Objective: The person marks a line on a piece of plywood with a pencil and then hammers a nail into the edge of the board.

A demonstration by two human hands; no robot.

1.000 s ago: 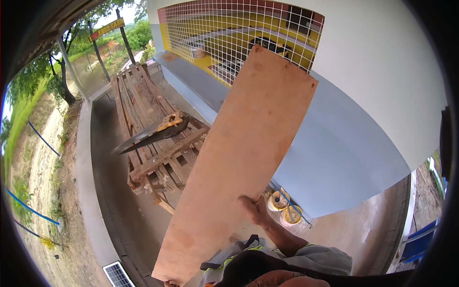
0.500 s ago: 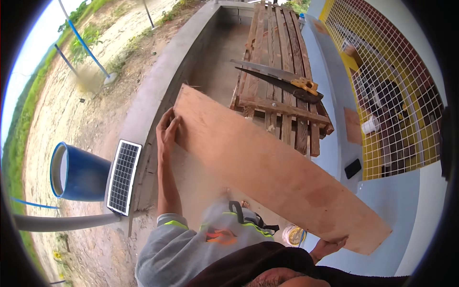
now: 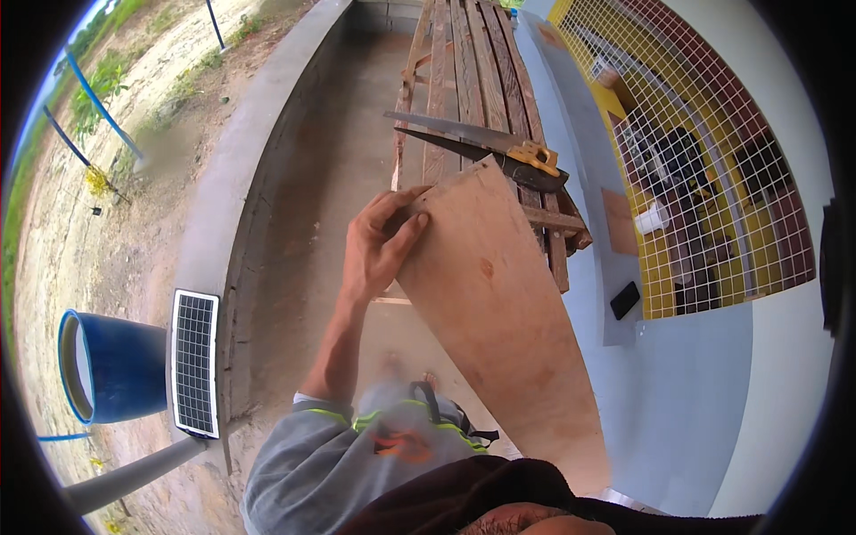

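Observation:
My left hand [image 3: 383,245] pinches the far left edge of a long plywood board [image 3: 504,308], thumb on the top face and fingers curled over the edge. The board slants down toward me at the right, and its near end runs out of sight by my body. My right hand is not visible. Beyond the board's far corner, two handsaws, one with a yellow handle [image 3: 535,156] and one with a dark blade [image 3: 464,147], lie across a slatted wooden bench [image 3: 468,80]. The board's far end covers part of the bench.
A low concrete wall [image 3: 236,152] runs along the left, with a small solar panel [image 3: 195,364] leaning there and a blue barrel [image 3: 116,366] outside it. On the right, a ledge bears a black phone [image 3: 625,300] below a white wire grille [image 3: 704,178]. A white cup [image 3: 653,218] shows there.
The board has swung to point more nearly away from me, its far end moving right toward the saws. My left hand went with it. My right hand, earlier on the near end, has left view.

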